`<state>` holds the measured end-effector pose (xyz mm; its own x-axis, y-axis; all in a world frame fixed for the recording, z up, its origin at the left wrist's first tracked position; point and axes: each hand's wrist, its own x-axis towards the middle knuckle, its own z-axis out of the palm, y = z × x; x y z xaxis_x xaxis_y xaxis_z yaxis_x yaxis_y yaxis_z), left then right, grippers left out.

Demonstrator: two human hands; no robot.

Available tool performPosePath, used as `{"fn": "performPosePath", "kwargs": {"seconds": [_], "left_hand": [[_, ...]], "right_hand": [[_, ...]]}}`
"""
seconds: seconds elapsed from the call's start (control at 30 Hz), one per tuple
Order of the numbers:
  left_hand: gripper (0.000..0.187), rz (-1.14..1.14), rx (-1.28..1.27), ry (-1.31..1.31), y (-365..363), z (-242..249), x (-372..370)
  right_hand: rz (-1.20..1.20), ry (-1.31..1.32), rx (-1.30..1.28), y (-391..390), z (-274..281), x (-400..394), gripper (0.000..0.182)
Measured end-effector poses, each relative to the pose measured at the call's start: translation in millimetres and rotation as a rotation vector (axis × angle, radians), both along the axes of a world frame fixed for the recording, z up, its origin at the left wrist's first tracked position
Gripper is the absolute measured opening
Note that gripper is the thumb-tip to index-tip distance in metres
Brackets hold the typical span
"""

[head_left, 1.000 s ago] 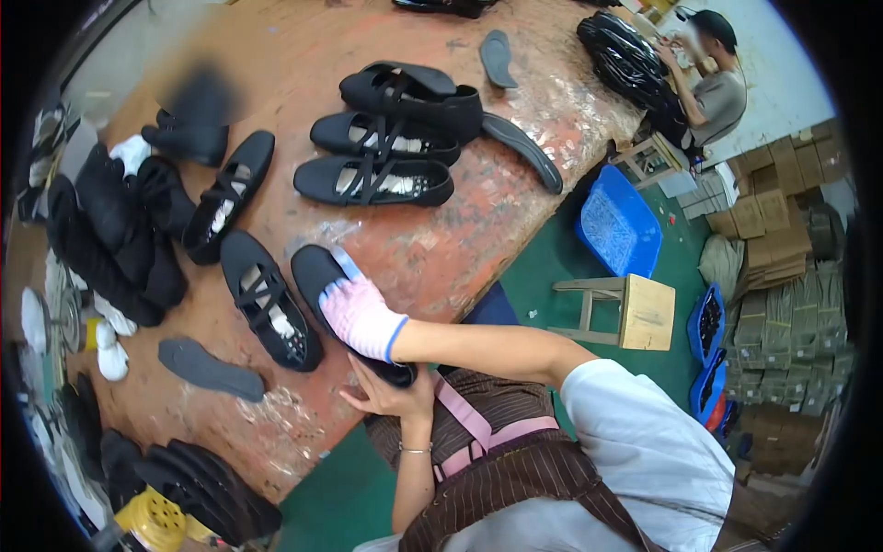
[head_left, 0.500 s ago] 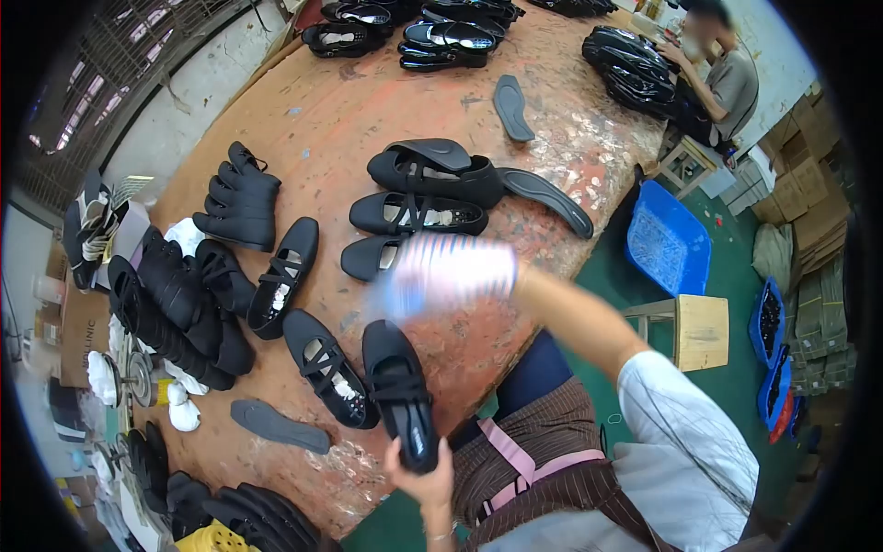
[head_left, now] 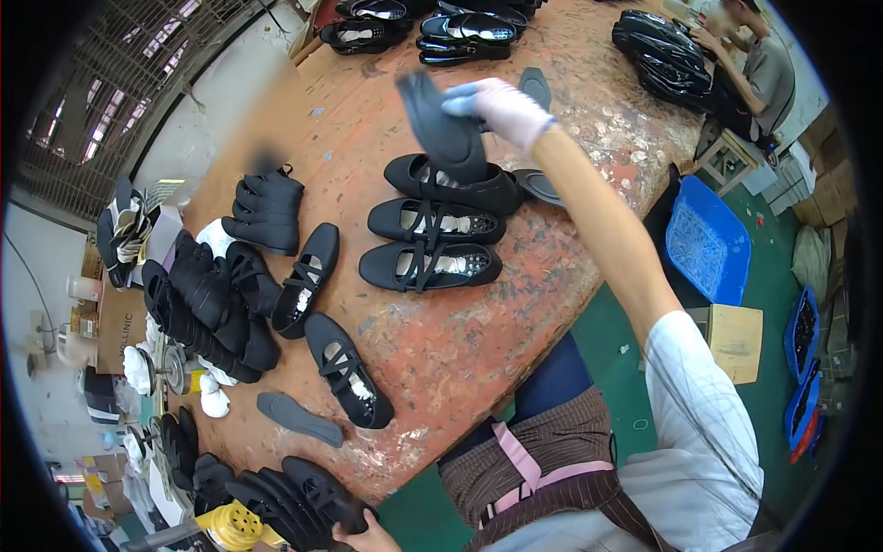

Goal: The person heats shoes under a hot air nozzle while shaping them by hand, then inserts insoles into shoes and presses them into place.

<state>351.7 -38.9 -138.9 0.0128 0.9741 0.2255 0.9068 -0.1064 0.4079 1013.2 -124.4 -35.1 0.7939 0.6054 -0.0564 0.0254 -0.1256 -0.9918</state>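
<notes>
My right hand, in a pale glove with blue fingertips, pinches a dark insole above the far shoe of a row. That row holds black cross-strap shoes, among them a middle shoe and a near shoe. At the bottom edge my bare left hand grips the end of a black shoe beside a row of similar shoes. A single cross-strap shoe lies nearer me, with a loose insole to its left.
More black shoes are bunched on the table's left side. Glossy black shoes stand at the back. A person sits at the far right. Beside the table are a blue basin and a wooden stool.
My right hand has moved away from me and now holds an insole up. My left hand has carried its shoe down and left to the row at the bottom.
</notes>
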Motion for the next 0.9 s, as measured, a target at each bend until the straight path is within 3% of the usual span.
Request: {"fn": "performPosePath", "kwargs": {"seconds": [0.03, 0.1, 0.17, 0.2, 0.23, 0.27, 0.3, 0.33, 0.4, 0.43, 0.47, 0.5, 0.53, 0.57, 0.63, 0.67, 0.73, 0.77, 0.83, 0.9], "left_hand": [[0.069, -0.128, 0.331, 0.296, 5, 1, 10], [0.059, -0.161, 0.541, 0.248, 18, 16, 61], [0.038, -0.39, 0.304, -0.03, 23, 40, 139], [0.035, -0.607, 0.137, -0.222, 22, 54, 186], [0.034, -0.76, 0.06, -0.279, 14, 69, 236], [0.036, -0.962, 0.069, -0.309, 5, 79, 283], [0.039, -1.17, 0.09, -0.364, -1, 79, 328], [0.044, -1.298, 0.23, -0.241, -10, 85, 370], [0.062, -1.292, 0.277, -0.23, -31, 72, 445], [0.065, -1.223, 0.267, -0.187, -40, 62, 476], [0.062, -1.162, 0.229, -0.116, -42, 54, 501], [0.058, -1.154, 0.075, -0.05, -39, 57, 518], [0.054, -1.14, -0.082, 0.017, -36, 57, 524], [0.05, -1.207, -0.074, -0.158, -31, 52, 519], [0.036, -1.303, -0.086, -0.418, -16, 56, 483], [0.031, -1.306, -0.393, -0.641, -13, 70, 447], [0.026, -1.391, -0.463, -0.475, 0, 100, 365], [0.029, -1.458, -0.261, -0.568, 6, 90, 323], [0.038, -1.559, -0.479, -0.507, 17, 95, 257], [0.031, -1.485, -0.528, -0.281, 16, 92, 200]], "right_hand": [[0.044, 0.116, 0.286, -13, -12, 5, 0.035], [0.198, 0.238, 0.604, -58, 3, -19, 0.038], [0.203, 0.334, 0.854, -94, -6, -43, 0.033], [-0.069, 0.5, 0.912, -107, -26, -52, 0.03], [0.118, 0.569, 1.07, -128, -27, -71, 0.028], [0.165, 0.425, 1.016, -137, -32, -81, 0.033], [-0.044, 0.419, 0.973, -148, -35, -107, 0.037], [-0.039, 0.459, 0.975, -156, -37, -126, 0.041], [-0.077, 0.676, 1.012, -174, -49, -159, 0.057], [-0.081, 0.671, 0.904, -182, -55, -170, 0.065], [-0.083, 0.664, 0.795, -188, -60, -178, 0.072], [-0.057, 0.807, 0.855, -190, -63, -187, 0.078], [-0.031, 0.953, 0.91, -191, -67, -197, 0.084], [-0.04, 0.917, 0.819, -197, -75, -202, 0.09], [-0.009, 0.923, 0.779, -204, -87, -214, 0.075], [-0.016, 0.941, 0.728, -207, -91, -219, 0.071], [-0.147, 1.059, 0.71, -198, -96, -223, 0.067], [-0.213, 1.125, 0.685, -194, -98, -224, 0.066], [-0.061, 1.186, 0.754, -186, -100, -224, 0.063], [0.008, 1.212, 0.752, -171, -102, -231, 0.061]]}}
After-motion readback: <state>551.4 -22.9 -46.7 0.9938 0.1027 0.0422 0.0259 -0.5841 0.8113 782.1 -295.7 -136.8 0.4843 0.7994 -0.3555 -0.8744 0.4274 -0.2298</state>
